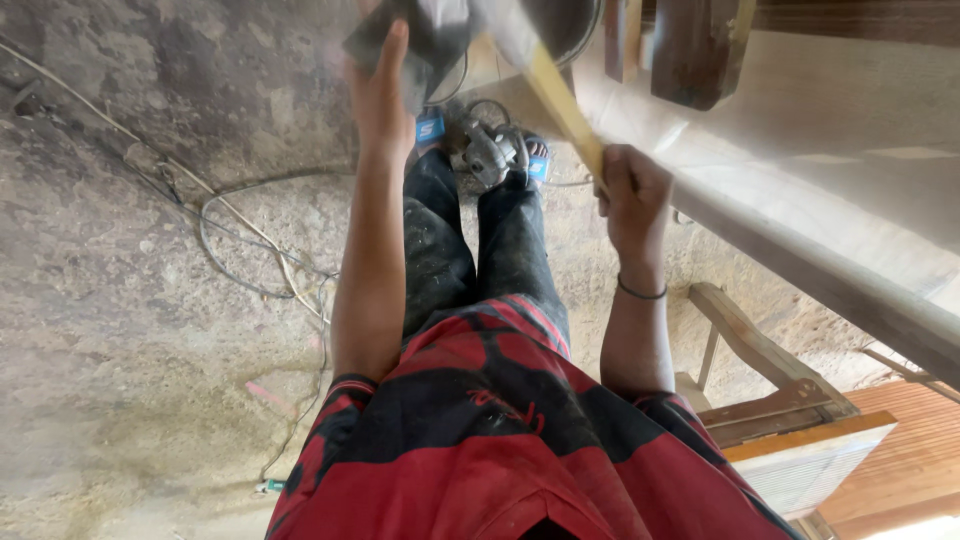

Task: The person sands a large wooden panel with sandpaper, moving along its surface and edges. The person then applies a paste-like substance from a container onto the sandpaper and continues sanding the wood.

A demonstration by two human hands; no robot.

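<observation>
I see my right hand [632,190] fisted around a yellowish wooden handle [560,100] at upper centre, gripped low for swing. My left hand [385,90] lies flat, fingers together, steadying a dark block [415,40] at the top edge, above an angle grinder [490,150] by my feet.

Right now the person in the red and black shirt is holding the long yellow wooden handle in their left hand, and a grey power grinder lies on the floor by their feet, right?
Not quite: the head view shows the long yellow wooden handle gripped in the right hand, not the left. The left hand rests on a dark flat object. The grey power grinder does lie by the feet.
</observation>
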